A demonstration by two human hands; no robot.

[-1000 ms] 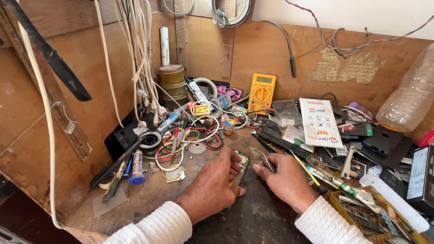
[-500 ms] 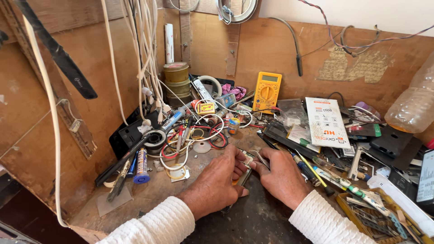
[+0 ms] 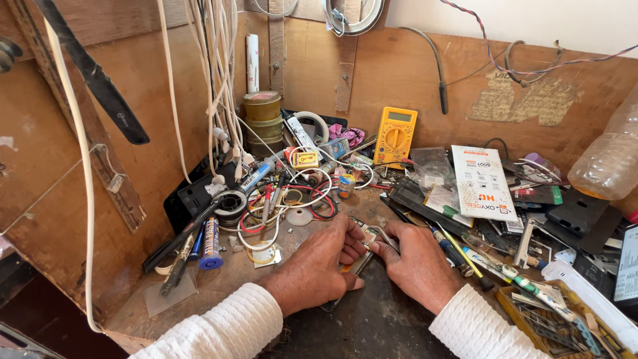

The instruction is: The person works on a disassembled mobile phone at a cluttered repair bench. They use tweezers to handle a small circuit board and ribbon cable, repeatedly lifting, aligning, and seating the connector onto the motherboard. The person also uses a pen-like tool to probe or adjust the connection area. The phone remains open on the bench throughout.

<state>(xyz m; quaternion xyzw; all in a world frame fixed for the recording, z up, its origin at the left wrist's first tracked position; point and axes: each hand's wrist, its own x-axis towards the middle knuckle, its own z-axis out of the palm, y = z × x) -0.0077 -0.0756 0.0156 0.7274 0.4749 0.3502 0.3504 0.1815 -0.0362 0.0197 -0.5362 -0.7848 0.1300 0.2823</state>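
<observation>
The two hands meet in the middle of the bench [image 3: 219,282]. The meter [image 3: 395,135] stands at 12 o'clock from them. The wire pile [image 3: 286,203] lies at 10 o'clock, the plastic bottle [image 3: 608,159] at 2 o'clock, and the parts tray [image 3: 565,319] at 4 o'clock.

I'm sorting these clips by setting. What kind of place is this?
Probably a small electronics repair bench: a yellow multimeter, a tangle of wires and screwdrivers crowd the wooden worktop.

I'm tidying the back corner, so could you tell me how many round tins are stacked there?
3: gold-lidded top tin, middle tin and bottom tin, stacked against the back wall, left of the yellow multimeter. More may be hidden in the clutter.
</observation>
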